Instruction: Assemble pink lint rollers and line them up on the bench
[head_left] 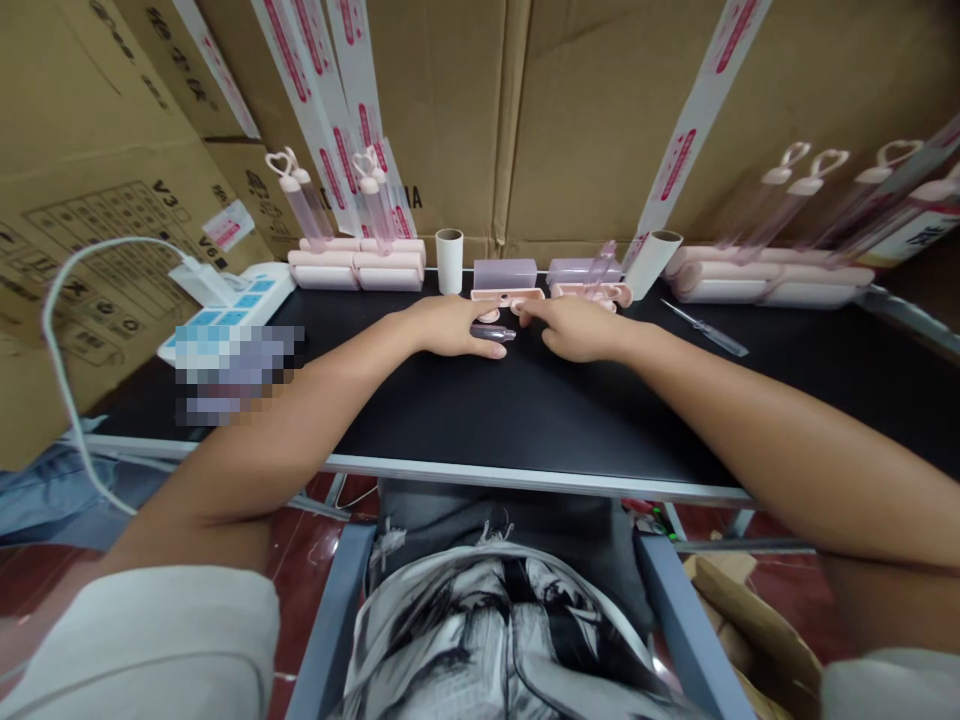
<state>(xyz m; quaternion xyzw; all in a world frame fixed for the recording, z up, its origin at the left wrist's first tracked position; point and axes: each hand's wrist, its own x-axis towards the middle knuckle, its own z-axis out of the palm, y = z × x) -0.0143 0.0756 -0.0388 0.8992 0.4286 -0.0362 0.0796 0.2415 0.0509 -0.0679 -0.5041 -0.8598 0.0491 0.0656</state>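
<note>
My left hand (452, 327) is closed around a small dark see-through tube (491, 332) with a narrow tip, held low over the black table. Its fingers also lie against a pink plastic holder (487, 297), with a round pink piece under them. My right hand (581, 328) is bent, its index finger and thumb together at the right end of that holder; whatever lies between the fingertips is too small to make out. Just behind my right hand are a second pink holder (621, 293) and an upright clear pink tube (602, 262).
Two lilac boxes (505, 274) and white cardboard tubes (449, 262) stand along the back. Pink rolls (358, 266) with heart-topped tubes (304, 205) are at both sides. A screwdriver (709, 330) lies right. A power strip (236, 305) with a white cable is left. Cardboard boxes (435, 110) wall the back.
</note>
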